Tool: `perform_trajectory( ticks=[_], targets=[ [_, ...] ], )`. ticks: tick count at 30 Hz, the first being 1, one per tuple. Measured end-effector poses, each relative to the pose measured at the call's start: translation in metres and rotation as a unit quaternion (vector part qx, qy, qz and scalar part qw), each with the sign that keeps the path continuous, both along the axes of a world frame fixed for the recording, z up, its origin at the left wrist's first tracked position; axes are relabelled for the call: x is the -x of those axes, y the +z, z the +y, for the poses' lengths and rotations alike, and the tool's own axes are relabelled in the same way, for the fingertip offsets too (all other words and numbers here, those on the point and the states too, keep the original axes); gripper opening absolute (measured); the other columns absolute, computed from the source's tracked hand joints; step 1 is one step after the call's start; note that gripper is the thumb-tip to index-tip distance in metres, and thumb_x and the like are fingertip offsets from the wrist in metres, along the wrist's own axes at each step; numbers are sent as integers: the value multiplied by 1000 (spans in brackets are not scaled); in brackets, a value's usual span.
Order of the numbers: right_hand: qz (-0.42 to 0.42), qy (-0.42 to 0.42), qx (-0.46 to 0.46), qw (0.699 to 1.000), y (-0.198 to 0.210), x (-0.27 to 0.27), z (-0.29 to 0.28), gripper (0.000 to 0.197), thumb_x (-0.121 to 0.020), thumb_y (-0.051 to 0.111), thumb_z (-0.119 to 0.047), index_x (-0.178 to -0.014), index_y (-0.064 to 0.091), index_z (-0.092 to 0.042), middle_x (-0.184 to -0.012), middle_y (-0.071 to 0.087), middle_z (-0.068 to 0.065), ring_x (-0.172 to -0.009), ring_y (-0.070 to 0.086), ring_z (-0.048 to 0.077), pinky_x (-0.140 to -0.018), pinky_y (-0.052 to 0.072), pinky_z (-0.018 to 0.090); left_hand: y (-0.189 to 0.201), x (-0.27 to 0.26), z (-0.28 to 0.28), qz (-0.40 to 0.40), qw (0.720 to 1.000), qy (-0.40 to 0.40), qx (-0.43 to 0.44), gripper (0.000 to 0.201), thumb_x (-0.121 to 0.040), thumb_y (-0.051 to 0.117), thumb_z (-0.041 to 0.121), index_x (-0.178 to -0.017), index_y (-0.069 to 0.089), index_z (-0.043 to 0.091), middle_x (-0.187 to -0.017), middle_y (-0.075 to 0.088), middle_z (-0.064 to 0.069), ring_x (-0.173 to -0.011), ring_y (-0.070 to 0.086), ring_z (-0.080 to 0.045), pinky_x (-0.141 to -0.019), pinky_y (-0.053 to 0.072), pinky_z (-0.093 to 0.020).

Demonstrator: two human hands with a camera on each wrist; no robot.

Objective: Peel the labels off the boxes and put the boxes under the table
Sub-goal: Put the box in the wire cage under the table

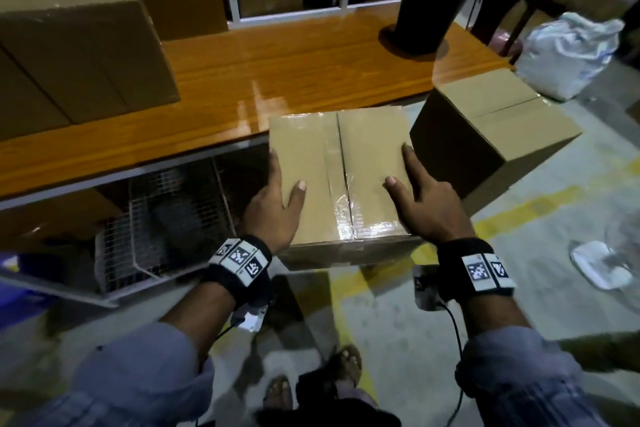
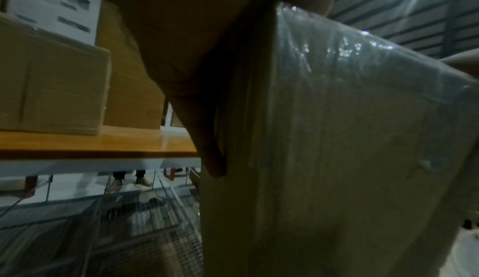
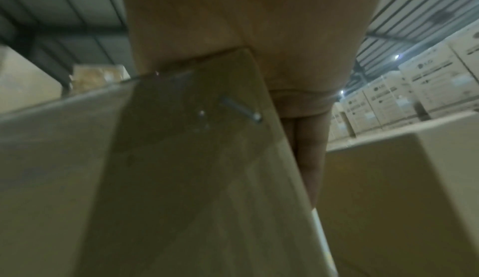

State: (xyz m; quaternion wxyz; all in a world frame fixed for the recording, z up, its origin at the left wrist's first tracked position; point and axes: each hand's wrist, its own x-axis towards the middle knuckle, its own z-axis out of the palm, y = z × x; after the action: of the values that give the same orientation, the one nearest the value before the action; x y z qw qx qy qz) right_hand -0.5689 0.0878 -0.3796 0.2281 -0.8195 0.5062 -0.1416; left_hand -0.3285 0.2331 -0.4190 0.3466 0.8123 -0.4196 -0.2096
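I hold a brown cardboard box in the air in front of the wooden table's edge, clear tape along its top seam. My left hand presses its left side with the thumb flat on top. My right hand presses the right side the same way. In the left wrist view my straight fingers lie down the taped box wall. In the right wrist view my fingers run down the box side. No label shows on the faces in view.
A second taped box stands on the floor just right of the held one. Larger boxes and a black bucket sit on the table. A wire basket lies under it. A white bag and crumpled paper lie on the floor at right.
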Motion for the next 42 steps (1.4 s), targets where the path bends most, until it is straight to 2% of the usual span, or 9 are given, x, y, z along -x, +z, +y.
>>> perform_trajectory(
  ticks=[3,6,12,15,19,25,33,39,42],
  targets=[
    [15,8,-55,998,-31,6,-15,74,-103,46,-64,-164,10,-48,-130,68,21,-113,66,39,-98,54,48,-22,12,-7,24,999,-9,-31,82,-106,39,56,-162,-17,37,-144,59,-16,-119,63,-36,-91,41,-29],
    [21,24,-111,993,-66,6,-33,75,-106,52,-51,-167,11,-37,-142,60,22,-122,63,39,-104,51,47,-43,21,-19,51,997,-1,-65,88,-106,43,53,-162,-22,29,-154,51,-16,-131,57,-35,-104,40,-33],
    [87,25,-119,989,-166,-2,-77,73,-108,47,-46,-167,6,-33,-139,47,23,-122,55,44,-105,48,54,-129,29,-57,53,993,18,-108,98,-103,50,55,-161,-24,29,-147,56,-19,-121,62,-38,-98,47,-39],
    [107,36,-112,987,-229,-3,-93,72,-107,46,-44,-166,7,-30,-150,33,28,-129,50,51,-109,45,56,-193,30,-71,63,988,27,-139,105,-99,59,54,-163,-19,26,-147,58,-17,-122,61,-39,-99,51,-41],
    [120,35,-108,986,-325,-5,-118,71,-108,46,-38,-167,8,-29,-166,12,25,-142,39,49,-115,38,51,-295,25,-98,115,980,31,-159,106,-99,63,46,-162,-20,28,-154,51,-15,-131,57,-38,-106,49,-45],
    [121,39,-124,984,-475,-13,-138,84,-102,57,-36,-167,6,-23,-153,28,27,-135,41,48,-115,38,47,-472,25,-130,162,967,55,-191,115,-97,69,33,-157,-29,35,-153,47,-22,-138,45,-44,-113,41,-52],
    [156,44,-95,982,-640,-13,-154,103,-86,65,-63,-165,19,-17,-167,10,25,-147,23,49,-119,33,59,-654,50,-149,188,962,75,-183,118,-91,76,27,-161,-18,22,-159,36,-19,-145,30,-45,-117,25,-49],
    [194,62,-110,973,-705,-9,-165,115,-84,68,-70,-167,11,-15,-170,4,27,-154,11,46,-124,21,55,-712,64,-155,203,954,31,-218,133,-86,81,35,-157,-31,26,-173,9,-10,-149,26,-41,-120,24,-43],
    [236,106,-122,958,-726,-8,-169,122,-82,70,-69,-167,3,-13,-171,-1,23,-156,2,46,-127,18,58,-722,74,-162,180,961,7,-209,127,-85,76,47,-160,-25,28,-172,13,-8,-147,31,-42,-119,32,-45]
  ],
)
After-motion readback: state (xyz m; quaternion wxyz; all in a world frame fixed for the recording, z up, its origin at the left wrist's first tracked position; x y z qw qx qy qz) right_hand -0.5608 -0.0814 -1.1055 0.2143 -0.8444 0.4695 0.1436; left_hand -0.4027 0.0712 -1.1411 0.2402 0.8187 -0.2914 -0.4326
